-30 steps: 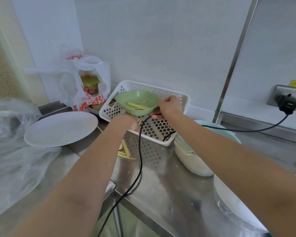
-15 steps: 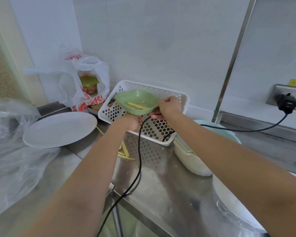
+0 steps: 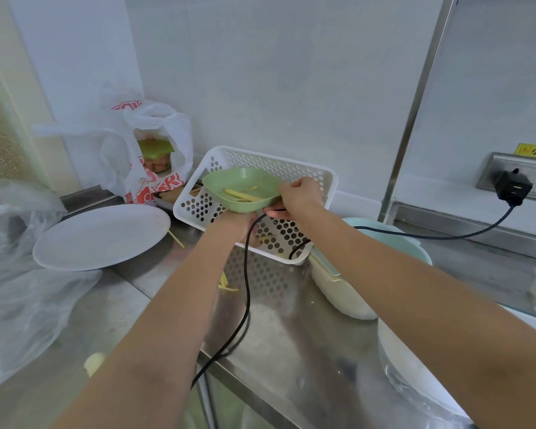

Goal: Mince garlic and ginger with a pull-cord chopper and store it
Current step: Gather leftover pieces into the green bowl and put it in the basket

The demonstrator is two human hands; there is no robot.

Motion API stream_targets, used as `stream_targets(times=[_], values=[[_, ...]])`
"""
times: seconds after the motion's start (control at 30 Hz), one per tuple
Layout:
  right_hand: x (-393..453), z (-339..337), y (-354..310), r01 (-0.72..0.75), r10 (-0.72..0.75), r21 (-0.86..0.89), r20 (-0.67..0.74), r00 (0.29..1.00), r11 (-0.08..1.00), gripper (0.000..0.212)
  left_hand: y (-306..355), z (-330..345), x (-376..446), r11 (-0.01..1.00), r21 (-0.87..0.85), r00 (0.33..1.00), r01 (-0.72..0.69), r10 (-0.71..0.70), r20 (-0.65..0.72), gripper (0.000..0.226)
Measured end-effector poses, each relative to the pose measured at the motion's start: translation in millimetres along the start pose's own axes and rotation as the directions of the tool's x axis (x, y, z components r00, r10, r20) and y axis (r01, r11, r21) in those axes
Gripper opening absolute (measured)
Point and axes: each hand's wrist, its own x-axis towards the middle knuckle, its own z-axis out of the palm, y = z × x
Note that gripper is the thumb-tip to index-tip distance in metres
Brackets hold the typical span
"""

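A stainless-steel counter (image 3: 279, 345) stood against a white wall. The right hand (image 3: 297, 196) gripped the right rim of a green dish (image 3: 242, 188) holding pale strips (image 3: 242, 196), over a white perforated basket (image 3: 291, 178). The left hand (image 3: 239, 222) supported the dish from beneath; its fingers were hidden, so its grip could not be told. A black cable (image 3: 246, 292) crossed the counter between the forearms, lying against the basket's front. A white plate (image 3: 101, 236) lay to the left, beside a printed plastic bag (image 3: 136, 144); a pale tub (image 3: 347, 289) stood to the right. No pull-cord chopper could be identified.
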Motion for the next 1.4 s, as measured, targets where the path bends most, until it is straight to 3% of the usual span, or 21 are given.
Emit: stream_targets(times=[0.17, 0.3, 0.37, 0.47, 0.7, 0.83, 1.07, 1.23, 1.33, 1.4], values=[[-2, -1, -2, -0.013, 0.012, 0.020, 0.019, 1.000, 1.000, 0.017, -3, -7, -15, 0.998, -0.023, 0.997, -0.061, 0.060, -0.037, 0.008], [-2, -5, -3, -0.029, 0.028, 0.040, 0.026, 0.999, 0.999, 0.011, -13, -22, -18, 0.991, -0.129, 0.994, 0.039, -0.052, -0.094, 0.009], [-2, -5, -4, -0.039, 0.039, 0.031, 0.017, 0.999, 0.999, 0.009, -18, -29, -21, 0.981, -0.175, 0.995, 0.086, -0.093, -0.027, 0.011], [-6, -3, -4, -0.040, 0.040, 0.009, 0.016, 0.999, 0.999, 0.010, -17, -29, -24, 0.998, -0.021, 0.989, 0.059, -0.056, 0.136, 0.009], [-6, -5, -4, -0.038, 0.039, -0.040, 0.015, 0.999, 0.998, 0.011, -11, -28, -22, 0.952, 0.304, 0.941, 0.028, -0.127, 0.314, 0.045], [-6, -5, -3, -0.040, 0.041, -0.047, 0.021, 0.999, 0.998, 0.013, -12, -32, -20, 0.952, 0.302, 0.900, 0.049, -0.173, 0.400, 0.057], [-5, -5, -2, -0.057, 0.057, -0.053, 0.004, 0.998, 0.997, 0.016, 0, -46, -34, 0.957, 0.290, 0.898, 0.021, -0.146, 0.414, 0.041], [-7, -8, -7, -0.097, 0.095, -0.051, -0.040, 0.995, 0.994, 0.019, -16, -51, -37, 0.981, 0.193, 0.969, -0.025, -0.023, 0.245, 0.023], [-7, -8, -11, -0.128, 0.124, -0.067, -0.071, 0.990, 0.989, 0.017, -29, -60, -40, 0.986, 0.163, 1.000, 0.017, -0.018, 0.004, 0.039], [-8, -8, -12, -0.133, 0.125, -0.085, -0.089, 0.988, 0.987, 0.021, -39, -69, -44, 0.997, 0.051, 0.984, 0.065, -0.055, -0.172, 0.036]])
